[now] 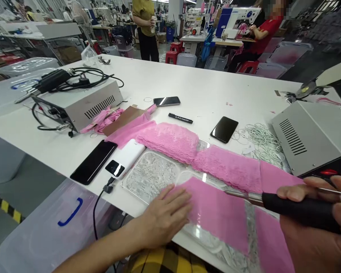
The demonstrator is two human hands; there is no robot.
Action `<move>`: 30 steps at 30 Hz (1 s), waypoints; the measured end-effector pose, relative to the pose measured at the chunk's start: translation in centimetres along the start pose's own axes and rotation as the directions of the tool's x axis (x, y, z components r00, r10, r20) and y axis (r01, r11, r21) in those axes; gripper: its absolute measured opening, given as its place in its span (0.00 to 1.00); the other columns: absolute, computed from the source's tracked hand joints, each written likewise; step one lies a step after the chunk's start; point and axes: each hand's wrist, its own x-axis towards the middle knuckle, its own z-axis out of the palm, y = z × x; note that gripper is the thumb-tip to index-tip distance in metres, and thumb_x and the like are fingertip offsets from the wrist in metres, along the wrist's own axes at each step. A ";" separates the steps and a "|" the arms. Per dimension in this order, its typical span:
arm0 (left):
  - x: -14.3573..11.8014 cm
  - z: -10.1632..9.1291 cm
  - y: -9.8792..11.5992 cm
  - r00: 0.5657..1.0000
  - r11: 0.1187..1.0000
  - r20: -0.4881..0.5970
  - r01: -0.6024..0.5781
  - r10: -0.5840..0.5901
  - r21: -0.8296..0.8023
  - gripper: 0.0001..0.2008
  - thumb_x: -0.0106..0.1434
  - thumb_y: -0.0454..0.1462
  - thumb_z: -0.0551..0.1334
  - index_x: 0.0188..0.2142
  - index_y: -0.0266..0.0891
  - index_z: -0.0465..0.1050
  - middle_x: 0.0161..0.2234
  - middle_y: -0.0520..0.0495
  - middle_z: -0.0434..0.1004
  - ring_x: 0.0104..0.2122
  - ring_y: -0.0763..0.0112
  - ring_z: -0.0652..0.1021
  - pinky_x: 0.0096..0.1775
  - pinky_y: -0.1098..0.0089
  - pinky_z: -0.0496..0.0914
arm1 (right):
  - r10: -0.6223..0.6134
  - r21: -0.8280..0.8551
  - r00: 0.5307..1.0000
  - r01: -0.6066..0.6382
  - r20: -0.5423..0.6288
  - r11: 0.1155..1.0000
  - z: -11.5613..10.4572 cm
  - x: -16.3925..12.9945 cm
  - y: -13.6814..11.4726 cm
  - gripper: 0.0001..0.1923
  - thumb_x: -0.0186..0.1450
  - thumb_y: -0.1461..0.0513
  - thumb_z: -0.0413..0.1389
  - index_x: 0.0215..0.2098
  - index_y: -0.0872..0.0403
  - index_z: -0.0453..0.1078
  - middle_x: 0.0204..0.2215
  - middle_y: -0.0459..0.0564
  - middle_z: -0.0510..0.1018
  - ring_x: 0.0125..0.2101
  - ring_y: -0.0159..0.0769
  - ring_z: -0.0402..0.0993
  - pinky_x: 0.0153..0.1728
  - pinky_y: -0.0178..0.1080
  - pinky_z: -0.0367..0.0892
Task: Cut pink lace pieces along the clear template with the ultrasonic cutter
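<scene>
Now the left hand point(165, 216) lies flat, open, pinning pink fabric point(216, 212) on the glass plate point(147, 176); the right hand point(315, 223) grips the cutting tool point(287, 206). Its tip looks close to those fingers, so a slip risks burning them.

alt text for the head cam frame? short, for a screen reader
A person's left hand presses flat on pink fabric laid over a clear plate on a white table, while the right hand grips a black-handled tool whose metal tip touches the fabric. Nearby lie pink lace, phones and grey control boxes.
</scene>
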 end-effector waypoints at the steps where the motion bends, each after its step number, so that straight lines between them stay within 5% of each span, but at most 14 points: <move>1: -0.6 -0.3 -0.3 0.999 0.999 -0.014 0.031 -0.030 0.019 0.14 0.70 0.36 0.56 0.53 0.34 0.71 0.55 0.42 0.75 0.60 0.60 0.70 0.63 0.56 0.62 | -0.028 -0.020 0.999 0.028 0.035 0.999 1.0 -0.5 0.2 0.14 0.40 0.61 0.53 0.27 0.51 0.73 0.26 0.47 0.70 0.17 0.32 0.63 0.17 0.45 0.61; 10: -4.1 -1.1 -1.2 0.990 0.992 -0.079 0.119 -0.116 0.039 0.15 0.69 0.33 0.56 0.53 0.32 0.71 0.56 0.40 0.74 0.62 0.58 0.68 0.65 0.53 0.60 | -0.170 0.057 0.918 0.161 0.358 0.985 5.4 -2.7 3.5 0.08 0.48 0.61 0.55 0.27 0.53 0.70 0.26 0.44 0.72 0.16 0.32 0.67 0.18 0.41 0.65; 30: -4.5 -1.2 -1.5 0.994 0.994 -0.023 0.107 -0.108 -0.029 0.16 0.66 0.34 0.60 0.54 0.34 0.71 0.54 0.40 0.76 0.62 0.59 0.68 0.67 0.50 0.54 | -0.190 0.029 0.887 0.197 0.420 0.980 6.6 -3.3 4.1 0.05 0.49 0.61 0.57 0.25 0.53 0.69 0.24 0.43 0.73 0.16 0.33 0.68 0.18 0.40 0.67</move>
